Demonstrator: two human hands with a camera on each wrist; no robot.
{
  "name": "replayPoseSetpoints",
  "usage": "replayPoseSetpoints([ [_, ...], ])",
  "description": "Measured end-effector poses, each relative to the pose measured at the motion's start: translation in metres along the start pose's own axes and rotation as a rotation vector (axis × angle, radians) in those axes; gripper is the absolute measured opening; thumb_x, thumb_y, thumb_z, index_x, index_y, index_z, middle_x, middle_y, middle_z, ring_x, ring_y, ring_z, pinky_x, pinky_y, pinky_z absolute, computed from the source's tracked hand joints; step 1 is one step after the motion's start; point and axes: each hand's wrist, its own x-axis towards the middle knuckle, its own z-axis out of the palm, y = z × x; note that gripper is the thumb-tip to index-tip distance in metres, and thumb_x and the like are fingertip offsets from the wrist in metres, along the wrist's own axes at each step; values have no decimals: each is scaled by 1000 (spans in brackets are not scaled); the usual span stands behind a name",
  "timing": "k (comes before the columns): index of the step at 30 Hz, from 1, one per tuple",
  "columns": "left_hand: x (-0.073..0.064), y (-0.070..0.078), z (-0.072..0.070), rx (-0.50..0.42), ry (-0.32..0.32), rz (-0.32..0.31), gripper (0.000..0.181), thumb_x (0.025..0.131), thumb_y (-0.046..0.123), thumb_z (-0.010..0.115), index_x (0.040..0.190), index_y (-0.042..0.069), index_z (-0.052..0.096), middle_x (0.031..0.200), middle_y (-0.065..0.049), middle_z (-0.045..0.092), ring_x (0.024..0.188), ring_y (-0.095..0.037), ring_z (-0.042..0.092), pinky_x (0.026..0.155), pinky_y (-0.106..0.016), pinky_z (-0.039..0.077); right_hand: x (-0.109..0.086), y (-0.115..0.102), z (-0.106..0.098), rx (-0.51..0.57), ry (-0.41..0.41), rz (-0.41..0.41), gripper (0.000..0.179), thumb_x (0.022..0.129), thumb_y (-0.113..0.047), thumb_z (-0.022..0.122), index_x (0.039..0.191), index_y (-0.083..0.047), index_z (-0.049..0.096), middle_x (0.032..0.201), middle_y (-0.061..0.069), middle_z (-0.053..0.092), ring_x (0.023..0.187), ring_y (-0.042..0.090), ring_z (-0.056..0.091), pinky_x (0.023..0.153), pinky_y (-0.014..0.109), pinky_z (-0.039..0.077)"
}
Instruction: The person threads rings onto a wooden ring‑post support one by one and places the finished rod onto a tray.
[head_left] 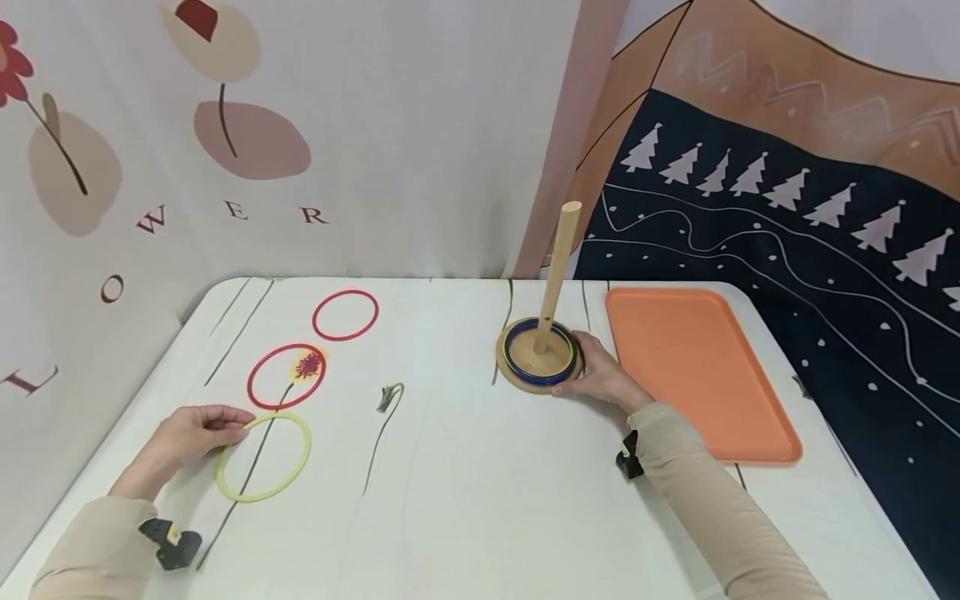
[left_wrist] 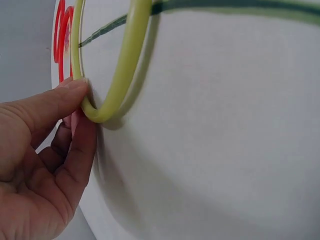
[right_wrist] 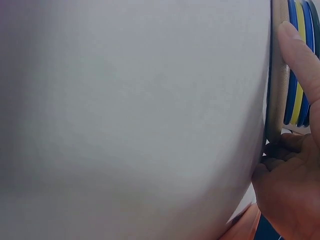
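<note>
Between thumb and fingers, my left hand (head_left: 187, 437) pinches the left edge of a yellow ring (head_left: 308, 442) at the table's left side. The left wrist view shows the thumb on the near part of this ring (left_wrist: 127, 55). My right hand (head_left: 606, 377) grips the right edge of a round wooden base (head_left: 525, 354), which carries an upright wooden peg (head_left: 558, 267). Around the peg lie stacked rings; the right wrist view shows blue rings (right_wrist: 293, 90) and a yellow one (right_wrist: 300, 100) among them, with the thumb on the base's rim (right_wrist: 278, 85).
Two red rings (head_left: 346, 338) (head_left: 251, 383) lie on the white tablecloth (head_left: 450, 500) beyond the left hand. An orange tray (head_left: 682, 367) sits at the right, beside the right hand. A printed fabric wall (head_left: 420, 150) rises behind the table.
</note>
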Motion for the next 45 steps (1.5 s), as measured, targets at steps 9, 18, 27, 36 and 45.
replayPoseSetpoints([
  [9,-2,5,-4,-60,-78,-36,43,85,23,70,112,-9,60,85,5,66,71,-4,56,62,-21,52,-1,1,-1,7,-3,16,106,67,-24,86,146,0,20,149,25,23,138,40,21,114,55,17],
  [18,-2,22,-4,-151,-87,13,46,88,20,68,117,-12,55,86,7,63,72,-4,57,64,-21,54,-1,-1,-1,14,-9,8,107,67,-24,86,146,1,20,149,25,22,138,41,21,114,55,17],
  [27,13,56,-6,-456,-40,34,17,87,26,68,103,20,64,85,19,62,81,1,62,72,-19,56,0,0,-1,9,-8,3,106,67,-24,86,146,1,20,149,25,22,138,40,21,114,55,17],
  [36,30,124,-6,-762,-27,90,16,90,15,63,105,20,57,88,14,65,81,1,64,74,-16,54,2,2,1,23,-2,-12,105,67,-23,86,146,0,22,148,25,24,137,40,23,114,55,18],
  [45,40,208,9,-989,-25,156,16,88,9,65,101,16,61,85,6,66,77,-2,65,72,-15,55,2,3,1,18,3,-19,105,66,-23,87,146,0,23,148,25,25,137,40,24,114,54,18],
])
